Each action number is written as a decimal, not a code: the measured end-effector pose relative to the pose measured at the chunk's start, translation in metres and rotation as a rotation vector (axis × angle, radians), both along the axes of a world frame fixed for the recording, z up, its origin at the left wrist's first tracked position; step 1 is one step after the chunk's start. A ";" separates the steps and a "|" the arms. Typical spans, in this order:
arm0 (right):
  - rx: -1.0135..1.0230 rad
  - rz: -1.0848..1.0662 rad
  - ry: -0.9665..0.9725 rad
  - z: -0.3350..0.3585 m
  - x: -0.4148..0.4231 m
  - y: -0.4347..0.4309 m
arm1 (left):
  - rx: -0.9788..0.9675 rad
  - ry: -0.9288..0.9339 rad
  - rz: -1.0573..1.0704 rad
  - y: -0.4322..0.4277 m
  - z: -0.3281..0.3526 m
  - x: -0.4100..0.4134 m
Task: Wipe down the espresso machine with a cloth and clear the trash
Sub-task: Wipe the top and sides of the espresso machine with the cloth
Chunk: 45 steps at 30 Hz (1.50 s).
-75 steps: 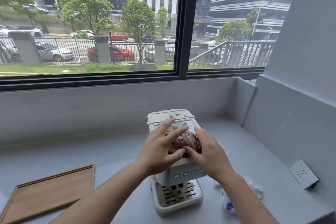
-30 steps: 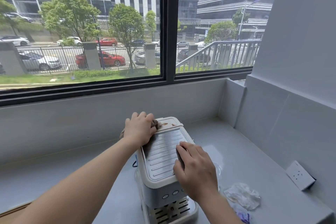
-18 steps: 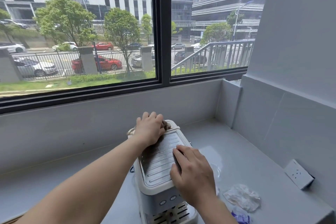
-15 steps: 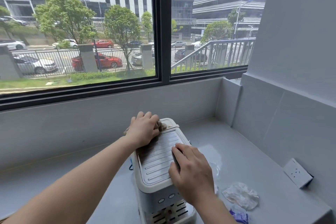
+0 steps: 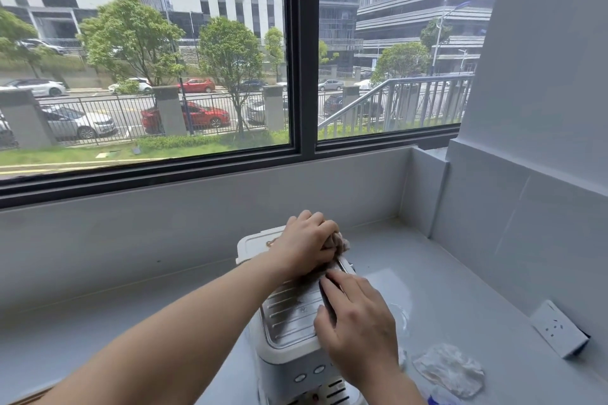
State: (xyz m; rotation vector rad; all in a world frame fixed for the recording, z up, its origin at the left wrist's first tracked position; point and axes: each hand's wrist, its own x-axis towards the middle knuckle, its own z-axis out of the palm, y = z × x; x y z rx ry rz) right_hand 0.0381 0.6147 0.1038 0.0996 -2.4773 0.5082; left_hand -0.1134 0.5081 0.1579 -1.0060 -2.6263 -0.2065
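A smooth grey counter (image 5: 460,273) carries the boxy white plastic espresso machine (image 5: 286,368), topped by a ribbed, shiny metal tray. The left hand (image 5: 306,243) curls its fingers tight round a bunched brownish cloth (image 5: 339,242) at the top's rear right corner. The right hand (image 5: 358,329) lies along the tray's right edge, fingers nearly straight and together, and crumpled translucent trash (image 5: 450,368) sits nearby.

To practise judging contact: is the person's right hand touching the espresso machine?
Touching. The head view shows the right hand lying on the espresso machine's ribbed top along its right edge, with no gap between them.
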 end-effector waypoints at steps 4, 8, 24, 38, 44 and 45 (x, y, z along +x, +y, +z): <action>-0.002 0.014 0.001 0.000 0.000 -0.001 | 0.013 -0.086 0.181 -0.007 0.006 -0.023; -0.019 0.018 0.016 0.000 0.001 0.000 | -0.033 -0.082 0.257 -0.056 0.007 -0.021; 0.048 0.018 -0.016 0.004 0.000 0.000 | 0.027 -0.105 0.240 -0.003 -0.003 -0.034; 0.041 0.002 0.034 -0.002 -0.003 0.001 | 0.125 -0.197 0.198 -0.057 -0.002 0.001; 0.057 0.004 0.021 0.000 -0.002 0.000 | 0.235 -0.272 0.150 -0.082 -0.006 0.011; 0.056 0.009 0.020 0.000 -0.001 0.000 | 0.261 -0.276 0.137 -0.093 -0.009 0.020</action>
